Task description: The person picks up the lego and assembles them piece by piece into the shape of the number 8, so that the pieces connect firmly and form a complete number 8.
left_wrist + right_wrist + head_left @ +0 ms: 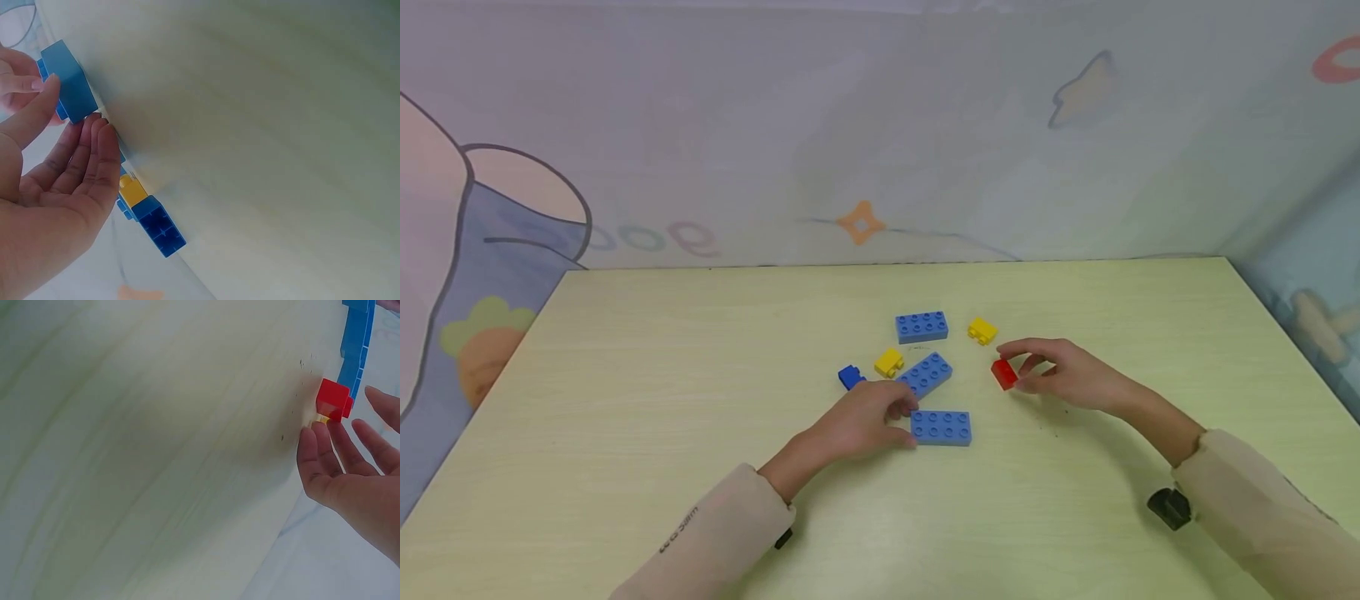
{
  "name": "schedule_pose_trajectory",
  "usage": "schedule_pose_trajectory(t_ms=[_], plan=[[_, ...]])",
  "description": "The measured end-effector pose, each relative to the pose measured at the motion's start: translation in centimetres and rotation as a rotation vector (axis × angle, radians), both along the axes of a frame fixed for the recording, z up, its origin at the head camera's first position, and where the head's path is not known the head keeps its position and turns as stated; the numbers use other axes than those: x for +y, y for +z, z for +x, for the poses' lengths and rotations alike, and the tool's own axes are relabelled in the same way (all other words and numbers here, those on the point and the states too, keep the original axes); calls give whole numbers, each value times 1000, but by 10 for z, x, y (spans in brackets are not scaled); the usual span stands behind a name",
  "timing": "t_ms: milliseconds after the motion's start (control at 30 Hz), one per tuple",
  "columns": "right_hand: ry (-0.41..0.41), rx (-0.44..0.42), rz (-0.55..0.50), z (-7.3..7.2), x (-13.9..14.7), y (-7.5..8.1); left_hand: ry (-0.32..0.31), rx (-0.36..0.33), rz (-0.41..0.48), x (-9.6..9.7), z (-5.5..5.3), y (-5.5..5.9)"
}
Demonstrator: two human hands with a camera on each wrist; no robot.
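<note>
A beige sleeve [722,517] reaches in over the pale bench [647,392]. A small dark blue brick [850,377] lies on its side just beyond the left hand [861,418] (the left-wrist view shows its hollow underside). That hand is clamped on the left end of the near blue brick [942,428], thumb at one long side and fingers toward the other; the brick sits on the bench, studs up. Close by is a yellow brick [888,362], next to a slanted blue brick [929,372] whose lower end the hand partly hides. Beyond stands the far blue brick [921,327], studs up too. Further right lies a second yellow brick [982,331]. Then comes the red brick [1003,375], near the fingertips of the right hand [1071,375]. Its thumb and fingers are apart around the brick (contact, I cannot tell).
</note>
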State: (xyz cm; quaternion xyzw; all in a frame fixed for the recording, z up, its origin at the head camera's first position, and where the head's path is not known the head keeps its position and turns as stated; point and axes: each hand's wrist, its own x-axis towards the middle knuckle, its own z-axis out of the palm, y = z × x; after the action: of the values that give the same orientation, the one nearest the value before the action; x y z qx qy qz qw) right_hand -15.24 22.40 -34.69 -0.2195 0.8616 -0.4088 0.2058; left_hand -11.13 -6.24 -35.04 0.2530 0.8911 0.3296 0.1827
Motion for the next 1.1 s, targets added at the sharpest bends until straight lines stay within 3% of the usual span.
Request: schedule_pose_trajectory(t_ms=[133, 567, 1100], plan=[[-4, -1, 1, -1, 0, -1, -9, 28, -1, 0, 1, 1], [-37, 16, 42, -3, -3, -7, 19, 1, 8, 1, 0, -1], [-60, 104, 97, 0, -7, -9, 35, -15, 2, 1, 1, -2]])
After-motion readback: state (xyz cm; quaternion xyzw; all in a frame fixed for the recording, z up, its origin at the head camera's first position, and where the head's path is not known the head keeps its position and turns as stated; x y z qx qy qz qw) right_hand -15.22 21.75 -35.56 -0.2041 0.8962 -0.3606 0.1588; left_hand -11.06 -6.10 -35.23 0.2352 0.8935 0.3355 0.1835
